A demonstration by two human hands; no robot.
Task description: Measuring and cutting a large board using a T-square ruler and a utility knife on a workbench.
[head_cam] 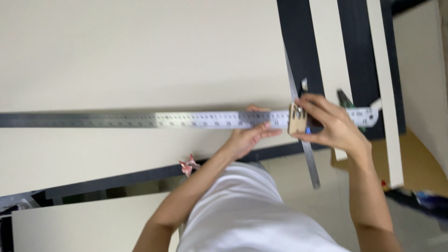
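Left hand: pressed flat, fingers together, on top of the long steel ruler, pinning it against the pale board; palm down near the board's near edge, fingertips reaching just past the ruler's far edge.
Right hand: curled around the small tan block where the two rulers cross, thumb below and fingers above, closed on it.
Long steel ruler: lying flat, parallel to the board's near edge, spanning from the left edge of view past the board's right edge; right end poking out beyond the right hand, over the dark gap.
Second steel ruler: narrower, set crosswise to the first, running from beyond the block down past the board's near edge, lower end hanging free over the floor.
Tan block: seated at the crossing, just beside the board's right edge, partly hidden by the right hand's fingers.
Pale board: large, cream, dark-edged along its near side, carrying the long ruler and the left hand.
Dark strips: two, beyond the board's right edge, alternating with pale slats.
Green-handled tool: just behind the right hand, mostly hidden; kind not clear.
Small red-and-white wrapper: at the board's near edge, beside the left forearm.
White shirt: filling the bottom centre.
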